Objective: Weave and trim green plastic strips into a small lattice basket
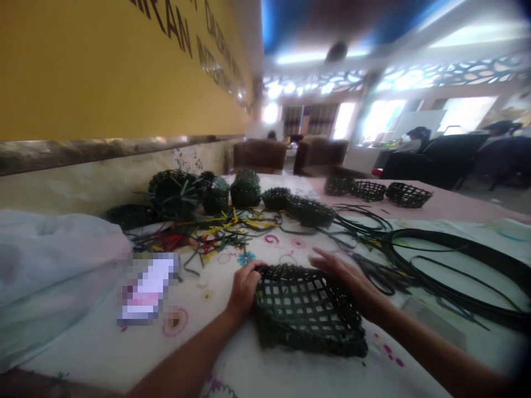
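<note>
A dark green basket (311, 340), woven in an open lattice of flat strips, lies on the patterned tablecloth in front of me. At its far left corner, my left hand (244, 287) is closed over the rim, with the fingers curled onto the edge. Along the right side rests my right hand (350, 279), its fingers stretched out and apart, the palm turned toward the basket wall. Whether that palm presses on the weave is hard to tell. Just right of it lie dark strips and a looped black object (381, 276), possibly scissors.
Several woven green baskets (244, 188) line the back of the table. Yellow, red and green strip scraps (224, 226) lie before them. At right is a large strip coil (456, 243); at left, a blurred-out phone-like object (151, 287) and a white plastic bag (53, 260). People sit far back.
</note>
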`<state>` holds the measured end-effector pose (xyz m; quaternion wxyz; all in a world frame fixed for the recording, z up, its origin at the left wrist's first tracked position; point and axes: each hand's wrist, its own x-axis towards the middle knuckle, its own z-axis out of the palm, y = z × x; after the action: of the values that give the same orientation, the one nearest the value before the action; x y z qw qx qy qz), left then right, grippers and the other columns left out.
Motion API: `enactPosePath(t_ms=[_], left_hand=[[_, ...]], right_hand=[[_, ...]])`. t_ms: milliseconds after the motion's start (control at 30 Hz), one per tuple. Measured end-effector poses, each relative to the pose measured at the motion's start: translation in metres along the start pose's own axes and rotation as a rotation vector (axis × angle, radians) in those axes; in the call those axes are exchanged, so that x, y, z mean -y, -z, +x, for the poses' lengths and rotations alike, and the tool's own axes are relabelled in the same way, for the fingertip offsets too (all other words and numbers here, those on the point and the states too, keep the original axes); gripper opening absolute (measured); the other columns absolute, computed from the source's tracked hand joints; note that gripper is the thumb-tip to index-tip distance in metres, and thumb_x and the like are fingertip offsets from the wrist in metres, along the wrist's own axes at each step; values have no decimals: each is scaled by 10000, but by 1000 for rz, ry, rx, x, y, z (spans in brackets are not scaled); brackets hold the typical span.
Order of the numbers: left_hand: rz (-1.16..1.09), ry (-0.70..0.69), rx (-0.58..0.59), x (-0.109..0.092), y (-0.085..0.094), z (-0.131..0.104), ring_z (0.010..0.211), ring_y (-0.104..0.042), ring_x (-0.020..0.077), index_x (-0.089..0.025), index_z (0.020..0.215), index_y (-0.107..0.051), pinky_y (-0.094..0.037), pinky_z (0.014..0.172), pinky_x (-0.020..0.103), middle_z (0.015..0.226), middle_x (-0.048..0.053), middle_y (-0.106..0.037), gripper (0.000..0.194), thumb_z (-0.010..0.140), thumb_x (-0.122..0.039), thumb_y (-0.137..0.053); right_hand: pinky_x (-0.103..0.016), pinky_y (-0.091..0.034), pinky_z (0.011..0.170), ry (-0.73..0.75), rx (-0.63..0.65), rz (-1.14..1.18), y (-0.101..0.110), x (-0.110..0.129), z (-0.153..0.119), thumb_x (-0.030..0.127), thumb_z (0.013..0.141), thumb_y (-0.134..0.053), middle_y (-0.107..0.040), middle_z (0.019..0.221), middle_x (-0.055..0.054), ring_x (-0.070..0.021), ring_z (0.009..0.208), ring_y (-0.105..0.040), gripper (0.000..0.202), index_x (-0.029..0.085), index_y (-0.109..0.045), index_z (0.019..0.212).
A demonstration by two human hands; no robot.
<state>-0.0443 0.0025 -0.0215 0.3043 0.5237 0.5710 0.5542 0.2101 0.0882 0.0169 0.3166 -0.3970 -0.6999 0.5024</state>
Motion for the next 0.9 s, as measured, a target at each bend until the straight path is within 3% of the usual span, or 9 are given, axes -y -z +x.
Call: enactPosePath(t_ms=[100, 233, 467, 600, 767, 900], left_hand=[[39, -12, -17, -2, -2, -2, 870, -599, 210, -159, 929, -666, -463, 796, 308, 881, 46, -680, 310, 766, -243, -416], [112, -13, -45, -4, -7, -2, 861, -609, 210, -171, 924, -656, -466, 781, 306, 863, 41, -681, 297, 789, -237, -400], [240, -82, -129, -1, -16, 2, 856, -604, 213, -196, 902, -628, -453, 799, 309, 876, 44, -675, 240, 786, -199, -419], [196, -58, -76, -3, -12, 1, 857, -596, 210, -191, 922, -621, -453, 797, 306, 883, 40, -668, 253, 783, -218, -411], [56, -1, 34, -4, -4, 2, 893, -589, 208, -178, 961, -615, -466, 813, 304, 919, 40, -657, 259, 782, -232, -435], [-50, 72, 77, -4, -4, 1, 1090, -592, 224, -171, 1103, -616, -452, 963, 340, 1137, 68, -666, 337, 850, -281, -424]], right_hand=[[-463, -429, 1050, -31, -84, 10, -12, -5, -7, 648, 937, -340, -688, 1220, -106, -284, 1165, -608, 624, 224, -579, 1328], [-416, -538, 823, -92, -182, 4, -22, -7, 2, 675, 889, -391, -733, 1046, -111, -285, 947, -669, 607, 188, -699, 1081], [-356, -504, 728, 26, -371, -161, -37, -12, 17, 728, 873, -346, -674, 756, -71, -243, 767, -617, 629, 189, -643, 744], [-370, -518, 764, -41, -331, -116, -30, -8, 11, 782, 864, -289, -717, 856, -92, -260, 833, -642, 713, 193, -680, 779], [-409, -520, 844, -114, -177, 105, -16, -9, -1, 783, 880, -216, -734, 961, -82, -272, 913, -663, 774, 198, -715, 963], [-419, -500, 897, -86, -178, 79, -17, -9, -5, 774, 893, -180, -732, 1006, -79, -273, 962, -658, 789, 208, -714, 1025]])
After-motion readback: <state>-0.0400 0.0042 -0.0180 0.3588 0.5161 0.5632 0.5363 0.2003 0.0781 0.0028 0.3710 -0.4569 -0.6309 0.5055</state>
